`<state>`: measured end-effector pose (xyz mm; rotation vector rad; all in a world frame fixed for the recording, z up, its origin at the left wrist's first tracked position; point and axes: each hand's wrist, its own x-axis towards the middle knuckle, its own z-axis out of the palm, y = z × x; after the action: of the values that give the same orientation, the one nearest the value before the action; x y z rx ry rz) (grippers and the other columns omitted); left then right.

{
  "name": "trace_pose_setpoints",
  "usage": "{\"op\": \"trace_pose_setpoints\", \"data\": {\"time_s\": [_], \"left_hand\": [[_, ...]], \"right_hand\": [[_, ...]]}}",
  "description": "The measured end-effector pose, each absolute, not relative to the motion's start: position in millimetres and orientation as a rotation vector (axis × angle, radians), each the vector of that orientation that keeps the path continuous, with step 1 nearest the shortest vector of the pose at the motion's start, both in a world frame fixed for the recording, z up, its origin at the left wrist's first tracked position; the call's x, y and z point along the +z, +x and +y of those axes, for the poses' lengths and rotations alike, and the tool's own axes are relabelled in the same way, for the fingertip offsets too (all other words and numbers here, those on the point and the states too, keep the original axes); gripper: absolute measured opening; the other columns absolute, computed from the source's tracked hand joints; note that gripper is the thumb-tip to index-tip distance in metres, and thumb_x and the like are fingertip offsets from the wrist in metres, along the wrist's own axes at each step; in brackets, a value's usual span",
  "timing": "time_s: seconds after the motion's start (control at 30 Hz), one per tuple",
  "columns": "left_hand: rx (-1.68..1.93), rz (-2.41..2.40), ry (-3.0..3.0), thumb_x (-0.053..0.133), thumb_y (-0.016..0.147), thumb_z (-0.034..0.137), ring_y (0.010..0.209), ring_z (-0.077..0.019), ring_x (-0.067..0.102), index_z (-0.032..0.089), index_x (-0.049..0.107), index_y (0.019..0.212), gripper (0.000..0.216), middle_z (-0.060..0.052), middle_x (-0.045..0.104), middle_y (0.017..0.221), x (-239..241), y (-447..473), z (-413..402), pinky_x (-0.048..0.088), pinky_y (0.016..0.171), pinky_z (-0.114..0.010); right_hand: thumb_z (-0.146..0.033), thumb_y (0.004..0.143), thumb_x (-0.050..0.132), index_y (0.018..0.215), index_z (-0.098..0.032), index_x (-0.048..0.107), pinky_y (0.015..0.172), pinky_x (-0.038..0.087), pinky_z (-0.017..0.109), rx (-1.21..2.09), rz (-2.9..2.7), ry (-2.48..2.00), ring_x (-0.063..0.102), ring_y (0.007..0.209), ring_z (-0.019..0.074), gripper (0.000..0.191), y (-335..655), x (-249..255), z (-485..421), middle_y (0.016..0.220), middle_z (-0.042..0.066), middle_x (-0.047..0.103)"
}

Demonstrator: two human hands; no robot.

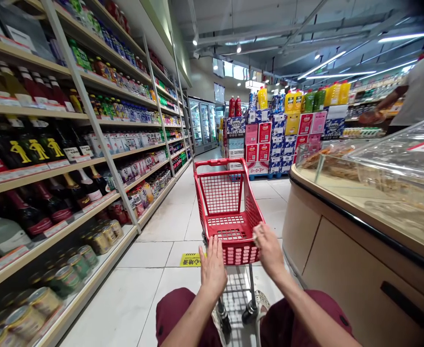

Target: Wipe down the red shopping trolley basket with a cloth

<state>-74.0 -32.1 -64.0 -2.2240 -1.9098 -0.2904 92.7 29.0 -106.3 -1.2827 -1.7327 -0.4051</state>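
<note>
A red plastic shopping cart (235, 253) stands in front of me, its near end between my knees. My left hand (213, 270) lies with fingers stretched out against the left of the basket's near rim. At the basket's near right corner, my right hand (269, 248) is closed round a small pale crumpled cloth (258, 235), pressed against the red rim. No goods show inside the basket. The cart's wheels (248, 313) rest on the floor beside my light shoes.
Shelves (125, 144) of bottles and cans run along the left. A display counter (327, 231) with clear covers stands close on the right, a person (414, 96) behind it. Stacked drink cartons (266, 140) are ahead. A yellow floor sign (190, 260) lies on the tiles.
</note>
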Motion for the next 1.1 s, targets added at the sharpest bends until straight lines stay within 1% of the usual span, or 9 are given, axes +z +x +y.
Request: {"op": "trace_pose_setpoints", "data": {"time_s": [0.1,0.2,0.27,0.4,0.6,0.8,0.9,1.0,1.1], "left_hand": [[-0.286,-1.878,-2.252,0.040,0.068,0.012,0.134,-0.0233,0.010,0.010,0.022,0.136,0.071,-0.009,0.018,0.145,-63.6,-72.0,-32.4,0.012,0.106,-0.054],[-0.278,-1.841,-2.306,0.039,0.069,0.012,0.134,-0.0217,0.010,0.011,0.023,0.136,0.069,-0.007,0.018,0.145,-63.9,-68.0,-32.3,0.012,0.107,-0.053],[-0.284,-1.853,-2.291,0.039,0.069,0.012,0.134,-0.0215,0.009,0.011,0.023,0.136,0.069,-0.007,0.018,0.145,-64.8,-68.7,-31.9,0.012,0.107,-0.054],[-0.310,-1.880,-2.191,0.040,0.066,0.009,0.134,-0.0226,0.009,0.010,0.022,0.136,0.073,-0.008,0.019,0.145,-69.1,-74.4,-30.1,0.013,0.107,-0.054],[-0.315,-1.935,-2.136,0.039,0.066,0.008,0.134,-0.0227,0.011,0.010,0.023,0.136,0.071,-0.009,0.019,0.145,-71.6,-82.2,-27.1,0.011,0.106,-0.054],[-0.355,-2.048,-2.079,0.037,0.067,0.006,0.134,-0.0215,0.013,0.008,0.019,0.137,0.072,-0.010,0.018,0.145,-71.4,-96.9,-22.8,0.009,0.106,-0.053],[-0.340,-2.074,-2.067,0.037,0.069,0.007,0.134,-0.0209,0.013,0.009,0.020,0.137,0.070,-0.010,0.019,0.145,-72.3,-98.6,-21.8,0.009,0.107,-0.052],[-0.333,-2.141,-2.010,0.036,0.071,0.008,0.133,-0.0213,0.015,0.009,0.023,0.136,0.066,-0.012,0.021,0.144,-71.5,-103.7,-22.0,0.011,0.106,-0.052],[-0.372,-2.192,-1.968,0.039,0.068,0.008,0.133,-0.0231,0.017,0.007,0.022,0.135,0.069,-0.015,0.021,0.143,-69.6,-113.0,-22.7,0.013,0.105,-0.053]], "right_hand": [[-0.008,0.083,0.034,0.121,-0.016,0.051,0.098,0.034,0.048,-0.415,-1.686,-1.340,0.029,0.128,0.0250,0.042,93.0,-108.4,28.6,0.133,0.013,0.042],[-0.011,0.084,0.038,0.119,-0.020,0.053,0.099,0.035,0.045,-0.406,-1.900,-1.129,0.030,0.128,0.0227,0.040,74.4,-109.1,23.6,0.131,0.010,0.045],[-0.011,0.084,0.039,0.120,-0.021,0.051,0.098,0.036,0.044,-0.401,-1.932,-1.078,0.029,0.128,0.0217,0.040,72.4,-107.8,22.7,0.132,0.009,0.044],[-0.011,0.085,0.036,0.124,-0.016,0.048,0.098,0.035,0.047,-0.412,-1.710,-1.273,0.028,0.129,0.0244,0.041,83.7,-106.6,25.1,0.135,0.013,0.040],[-0.013,0.084,0.041,0.121,-0.022,0.051,0.099,0.034,0.045,-0.378,-1.948,-1.035,0.028,0.129,0.0217,0.040,52.8,-108.8,19.6,0.131,0.008,0.045],[-0.011,0.085,0.035,0.121,-0.017,0.051,0.097,0.035,0.048,-0.371,-1.708,-1.252,0.030,0.128,0.0243,0.040,67.2,-106.5,28.8,0.131,0.014,0.044],[-0.011,0.084,0.039,0.117,-0.019,0.054,0.097,0.036,0.045,-0.325,-1.803,-1.145,0.034,0.125,0.0229,0.037,24.8,-101.8,26.0,0.128,0.012,0.048],[-0.012,0.082,0.044,0.118,-0.020,0.054,0.096,0.037,0.042,-0.292,-1.936,-1.042,0.035,0.125,0.0222,0.037,-11.4,-96.2,23.0,0.128,0.010,0.049],[-0.012,0.082,0.045,0.118,-0.021,0.054,0.098,0.035,0.044,-0.293,-1.992,-1.029,0.033,0.126,0.0222,0.038,11.1,-95.7,25.1,0.129,0.009,0.048]]}}
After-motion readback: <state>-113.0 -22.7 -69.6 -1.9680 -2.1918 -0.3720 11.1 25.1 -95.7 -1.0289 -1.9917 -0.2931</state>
